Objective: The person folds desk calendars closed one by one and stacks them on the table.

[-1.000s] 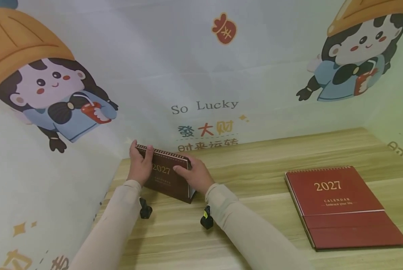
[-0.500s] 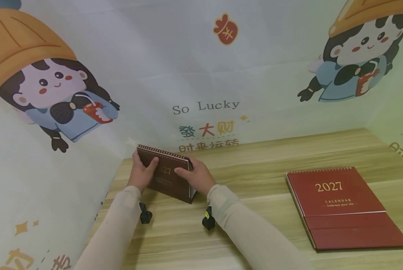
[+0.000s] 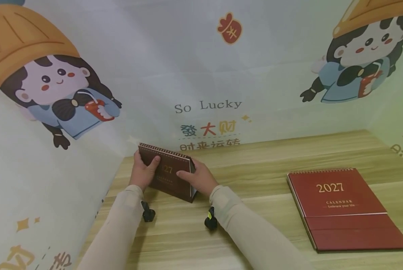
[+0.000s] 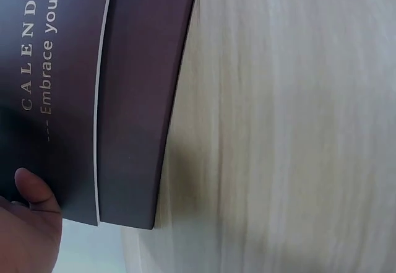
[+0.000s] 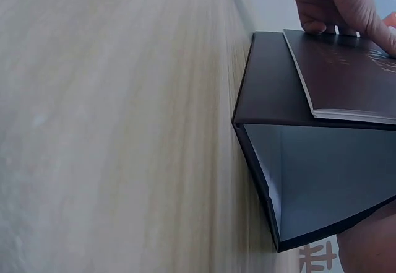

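Note:
A dark maroon desk calendar [image 3: 174, 186] stands like a tent near the back left of the table, spiral binding on top. My left hand [image 3: 142, 173] grips its left side, thumb across the front cover and over part of the gold "2027". At the opposite side my right hand [image 3: 202, 177] holds it, thumb on the front and fingers hidden behind. Seen from the right wrist, the open triangular end of the calendar [image 5: 269, 78] shows, its base on the table. A strip of bare lower base board [image 4: 136, 99] appears in the left wrist view.
Another red 2027 calendar [image 3: 336, 204] lies flat on the wood-grain table [image 3: 248, 202] at the right. A pale printed backdrop [image 3: 174, 48] with cartoon figures rises behind the table and along both sides. Small black devices [image 3: 149, 212] hang at the wrists.
My left hand has slid down from the calendar's top left corner, its thumb shifting right across the cover. The calendar stays nearly in place; the right hand keeps its hold.

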A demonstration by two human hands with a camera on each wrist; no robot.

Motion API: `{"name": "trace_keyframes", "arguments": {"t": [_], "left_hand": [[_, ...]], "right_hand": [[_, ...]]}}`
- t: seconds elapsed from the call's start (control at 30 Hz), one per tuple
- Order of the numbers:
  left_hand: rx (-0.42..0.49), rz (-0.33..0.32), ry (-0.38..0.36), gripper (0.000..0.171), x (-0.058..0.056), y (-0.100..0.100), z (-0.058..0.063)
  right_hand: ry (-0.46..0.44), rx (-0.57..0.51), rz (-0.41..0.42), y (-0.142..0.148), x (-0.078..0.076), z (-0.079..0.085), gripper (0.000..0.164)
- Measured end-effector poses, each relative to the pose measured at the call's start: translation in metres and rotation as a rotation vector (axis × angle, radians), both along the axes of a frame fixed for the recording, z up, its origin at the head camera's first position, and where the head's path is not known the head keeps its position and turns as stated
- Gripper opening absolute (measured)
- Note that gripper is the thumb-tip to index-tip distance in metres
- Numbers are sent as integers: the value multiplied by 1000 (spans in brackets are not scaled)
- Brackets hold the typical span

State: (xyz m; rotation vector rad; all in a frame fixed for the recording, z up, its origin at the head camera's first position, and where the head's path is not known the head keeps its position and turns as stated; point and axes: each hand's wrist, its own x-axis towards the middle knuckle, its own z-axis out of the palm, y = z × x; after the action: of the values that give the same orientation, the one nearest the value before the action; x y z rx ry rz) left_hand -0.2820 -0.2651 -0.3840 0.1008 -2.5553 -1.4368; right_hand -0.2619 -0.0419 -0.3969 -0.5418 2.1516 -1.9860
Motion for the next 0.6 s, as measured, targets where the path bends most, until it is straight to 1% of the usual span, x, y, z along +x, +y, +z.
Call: {"name": "trace_keyframes", "arguments": {"t": [0.1,0.2,0.37,0.43,0.53,0.6], "left_hand": [[-13,4,-4,92,0,0,-3],[-30,10,-16,88,1,-3,-9],[-45,9,-81,75,6,-7,-19],[-39,4,-101,72,8,-8,-20],[-22,-7,-111,72,9,-9,-21],[-25,-12,-117,74,9,-9,-21]], "right_hand": [[-6,-9,2,1,0,1,47],[-8,-13,6,1,1,1,48],[-6,2,5,0,0,0,48],[-5,-1,8,0,0,-1,48],[0,5,4,0,0,-2,49],[1,28,-7,1,1,-4,51]]}}
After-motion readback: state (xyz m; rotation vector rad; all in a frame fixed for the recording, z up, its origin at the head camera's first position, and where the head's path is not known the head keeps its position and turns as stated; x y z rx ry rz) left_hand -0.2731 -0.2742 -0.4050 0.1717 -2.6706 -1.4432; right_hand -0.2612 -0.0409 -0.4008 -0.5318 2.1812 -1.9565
